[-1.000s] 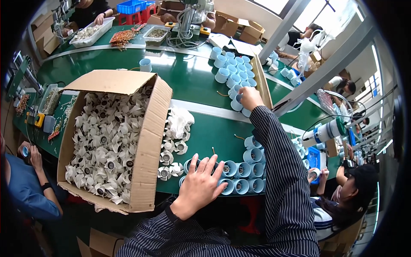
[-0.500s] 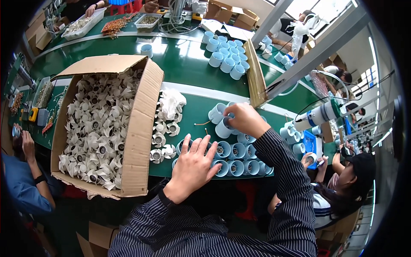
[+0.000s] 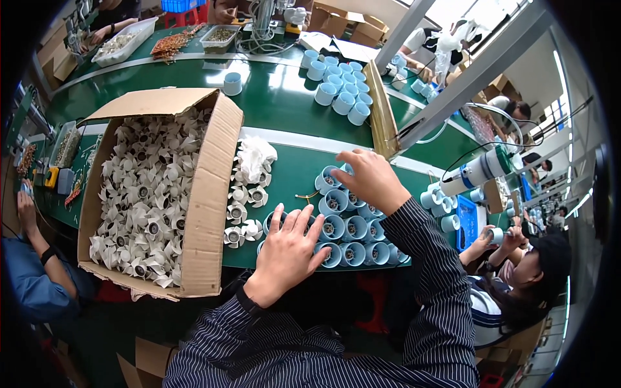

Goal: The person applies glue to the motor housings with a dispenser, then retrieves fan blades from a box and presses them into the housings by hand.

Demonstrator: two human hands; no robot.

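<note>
Rows of light blue plastic cups (image 3: pixel 353 227) with small metal parts inside stand on the green table before me. My left hand (image 3: pixel 289 253) lies over the left cups with its fingers spread, gripping none; it hides some of them. Above the far cups hovers my right hand (image 3: pixel 374 180), thumb and fingers apart, nothing between them. Just under its thumb stands an upright cup (image 3: pixel 333 202). A short thin orange wire (image 3: pixel 308 196) lies between the two hands. Loose white fan impellers (image 3: pixel 237 211) sit left of the cups.
A big cardboard box (image 3: pixel 210 213) full of white impellers stands at left. Beyond are a white crumpled cloth or bag (image 3: pixel 256 157), a lone blue cup (image 3: pixel 232 84), a cup cluster (image 3: pixel 343 90) and a wooden board (image 3: pixel 383 110). People sit at both sides.
My right hand has let go of a blue cup, which now stands upright among the others, and has lifted slightly with fingers parted. My left hand has barely moved.
</note>
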